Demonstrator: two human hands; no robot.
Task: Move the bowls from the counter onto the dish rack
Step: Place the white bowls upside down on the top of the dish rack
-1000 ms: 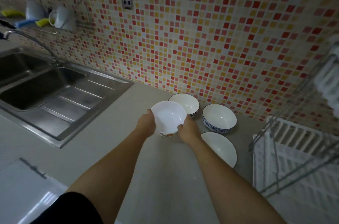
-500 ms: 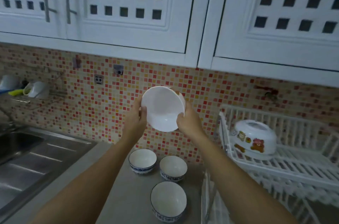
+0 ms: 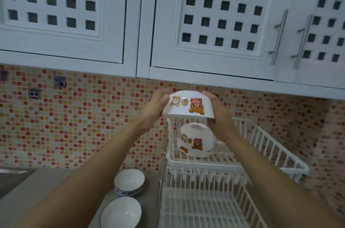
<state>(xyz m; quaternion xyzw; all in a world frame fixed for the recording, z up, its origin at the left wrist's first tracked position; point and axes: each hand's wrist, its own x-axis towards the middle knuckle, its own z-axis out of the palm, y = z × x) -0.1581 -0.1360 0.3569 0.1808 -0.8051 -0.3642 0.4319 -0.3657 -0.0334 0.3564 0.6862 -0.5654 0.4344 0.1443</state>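
Note:
A white bowl with cartoon bear pictures [image 3: 188, 105] is held upside down in the air between my left hand [image 3: 156, 103] and my right hand [image 3: 214, 105]. It hangs above the top tier of the white dish rack [image 3: 265, 145]. A second bear-print bowl [image 3: 196, 140] lies upside down on that top tier, just below the held one. Two white bowls with blue-patterned rims stand upright on the grey counter left of the rack: one further back [image 3: 129, 182] and one nearer [image 3: 121, 212].
The rack's lower tier [image 3: 201, 207] has white slats. White cupboard doors with square holes [image 3: 220, 13] hang low above the rack, with metal handles [image 3: 279, 37] at right. A mosaic tile wall [image 3: 74, 125] is behind; a sink edge [image 3: 11, 171] shows at left.
Both hands have carried the bowl to the right, over the rack, and turned it upside down so its bear pictures face me. The view has swung right with them.

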